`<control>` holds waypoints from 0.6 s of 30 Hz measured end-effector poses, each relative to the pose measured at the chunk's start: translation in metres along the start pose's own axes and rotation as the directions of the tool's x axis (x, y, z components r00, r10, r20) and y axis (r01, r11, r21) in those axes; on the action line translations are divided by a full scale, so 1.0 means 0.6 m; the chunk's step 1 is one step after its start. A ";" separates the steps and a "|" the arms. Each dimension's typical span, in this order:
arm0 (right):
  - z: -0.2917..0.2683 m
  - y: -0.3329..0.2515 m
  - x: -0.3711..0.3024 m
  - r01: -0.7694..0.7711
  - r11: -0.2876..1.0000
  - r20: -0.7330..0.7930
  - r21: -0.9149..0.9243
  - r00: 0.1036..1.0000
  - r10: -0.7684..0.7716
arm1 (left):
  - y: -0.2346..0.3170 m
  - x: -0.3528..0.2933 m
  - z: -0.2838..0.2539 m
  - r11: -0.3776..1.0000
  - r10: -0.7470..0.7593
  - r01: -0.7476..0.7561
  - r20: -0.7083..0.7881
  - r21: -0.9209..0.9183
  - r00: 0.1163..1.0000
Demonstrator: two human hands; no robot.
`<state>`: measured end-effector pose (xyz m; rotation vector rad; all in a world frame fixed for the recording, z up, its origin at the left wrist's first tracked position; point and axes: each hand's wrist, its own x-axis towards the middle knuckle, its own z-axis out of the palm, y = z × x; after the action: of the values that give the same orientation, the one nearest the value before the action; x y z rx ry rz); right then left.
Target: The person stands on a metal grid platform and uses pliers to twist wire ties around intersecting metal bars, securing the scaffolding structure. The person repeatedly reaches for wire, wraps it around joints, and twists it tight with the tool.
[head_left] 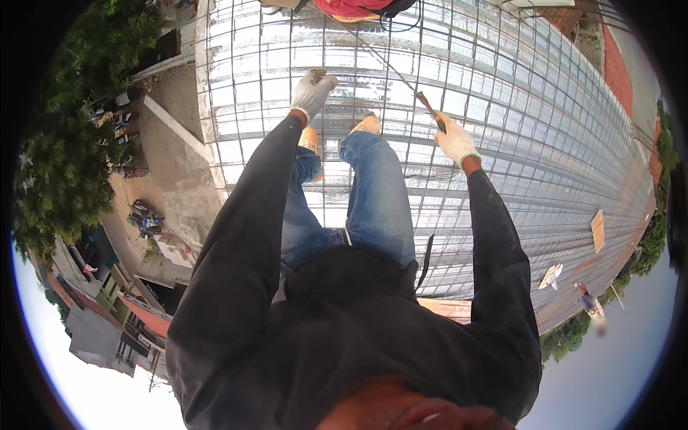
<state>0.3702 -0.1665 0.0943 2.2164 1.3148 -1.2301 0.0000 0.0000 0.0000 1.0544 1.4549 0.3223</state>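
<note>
My right hand (457, 142), in a white knit glove, is closed around a rusty hand tool (427, 104) with a dark grip; its exact kind is unclear. From the tool's far end a thin dark rod or wire (383, 61) slants away to the upper left. My left hand (314, 92), gloved too, hovers over the mesh with its fingers curled in. Whatever it may hold is hidden. Beneath both hands lies a grid of steel reinforcing bars (387, 172) over shiny ribbed metal decking (430, 154).
My feet (367, 125) stand on the grid. Close ahead is another person in red (351, 7). Along the left runs the deck's edge (208, 107), with a yard (165, 136) and parked motorbikes (145, 218) far below. A board (598, 231) and a distant person (589, 302) are at the right.
</note>
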 end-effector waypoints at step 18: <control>0.137 -0.025 0.603 0.005 0.780 -0.097 -0.625 0.992 -0.084 | -0.389 0.425 0.440 0.947 0.021 0.096 0.358 -0.307 0.934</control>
<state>0.3948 0.0012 -0.2363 1.7888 1.5447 -0.5396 0.1850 -0.0370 -0.3918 0.7715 1.0510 0.3083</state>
